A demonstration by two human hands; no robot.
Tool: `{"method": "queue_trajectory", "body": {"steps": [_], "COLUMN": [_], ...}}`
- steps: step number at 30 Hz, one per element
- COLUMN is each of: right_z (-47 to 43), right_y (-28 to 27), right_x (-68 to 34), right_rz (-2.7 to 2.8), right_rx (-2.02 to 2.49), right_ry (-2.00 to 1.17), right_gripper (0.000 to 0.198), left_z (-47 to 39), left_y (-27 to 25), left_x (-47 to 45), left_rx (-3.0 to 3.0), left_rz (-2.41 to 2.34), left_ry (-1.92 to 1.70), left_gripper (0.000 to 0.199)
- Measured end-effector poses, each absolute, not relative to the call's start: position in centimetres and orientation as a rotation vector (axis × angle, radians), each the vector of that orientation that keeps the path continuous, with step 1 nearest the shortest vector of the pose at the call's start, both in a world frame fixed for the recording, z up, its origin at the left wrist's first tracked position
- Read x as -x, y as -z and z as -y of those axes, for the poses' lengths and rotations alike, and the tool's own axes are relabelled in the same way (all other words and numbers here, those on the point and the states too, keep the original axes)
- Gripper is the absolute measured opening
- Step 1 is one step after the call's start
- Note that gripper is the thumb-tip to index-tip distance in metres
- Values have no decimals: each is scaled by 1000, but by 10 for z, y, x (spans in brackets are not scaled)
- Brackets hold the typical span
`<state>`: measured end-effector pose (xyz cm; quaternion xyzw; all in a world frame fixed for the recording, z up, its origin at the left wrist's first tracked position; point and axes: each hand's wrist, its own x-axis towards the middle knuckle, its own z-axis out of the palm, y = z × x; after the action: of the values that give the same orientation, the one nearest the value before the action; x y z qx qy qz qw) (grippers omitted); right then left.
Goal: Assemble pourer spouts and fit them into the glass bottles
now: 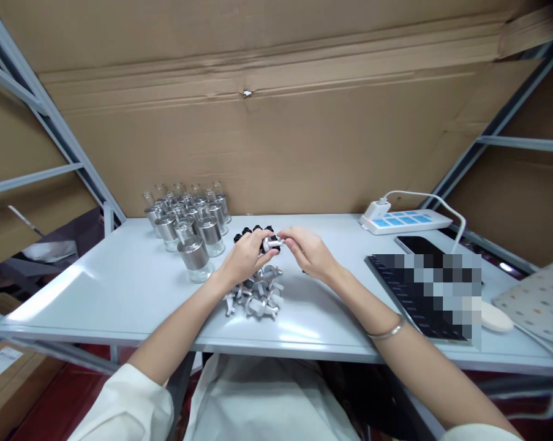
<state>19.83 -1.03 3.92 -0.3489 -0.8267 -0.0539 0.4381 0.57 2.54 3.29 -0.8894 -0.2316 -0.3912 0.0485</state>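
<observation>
My left hand (pixel 249 252) is closed around a small white spout-like piece (pixel 272 244), with black showing beside it. The fingertips of my right hand (pixel 309 251) pinch the right end of this same piece. Just in front of my left hand lies a loose pile of white and silver spout-like pieces (pixel 260 294). Behind my fingers, several small black caps (pixel 253 233) sit in a row, partly hidden by the hand. Glass bottles with metal sleeves (pixel 194 254) stand upright in a group left of my left hand.
On the right of the table (pixel 133 294) are a white power strip (pixel 405 222) with a plugged-in charger, a phone (pixel 418 245), a dark, partly blurred-out flat object (pixel 395 288) and a round white thing (pixel 495 316) with a cable. Cardboard (pixel 304 147) walls the back.
</observation>
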Motion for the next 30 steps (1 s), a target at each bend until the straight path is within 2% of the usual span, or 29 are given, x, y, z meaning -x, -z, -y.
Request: {"method": "queue_trajectory", "body": {"steps": [9, 17, 30], "right_z": [12, 9, 11], "right_y": [-42, -40, -45], "right_x": [-198, -196, -195], "right_rz": [2035, 2041, 1872], "right_rx": [842, 954, 1129], "right_ry": [228, 99, -606], "right_gripper": [19, 38, 47], "left_z": [-28, -26, -28], "left_y": [-29, -30, -31], "left_x": [-5, -5, -8], "left_rx": [2722, 2731, 2632], "left_rz": [759, 680, 593], "left_ry": [1152, 1118, 1089], "left_gripper": [33, 34, 26]}}
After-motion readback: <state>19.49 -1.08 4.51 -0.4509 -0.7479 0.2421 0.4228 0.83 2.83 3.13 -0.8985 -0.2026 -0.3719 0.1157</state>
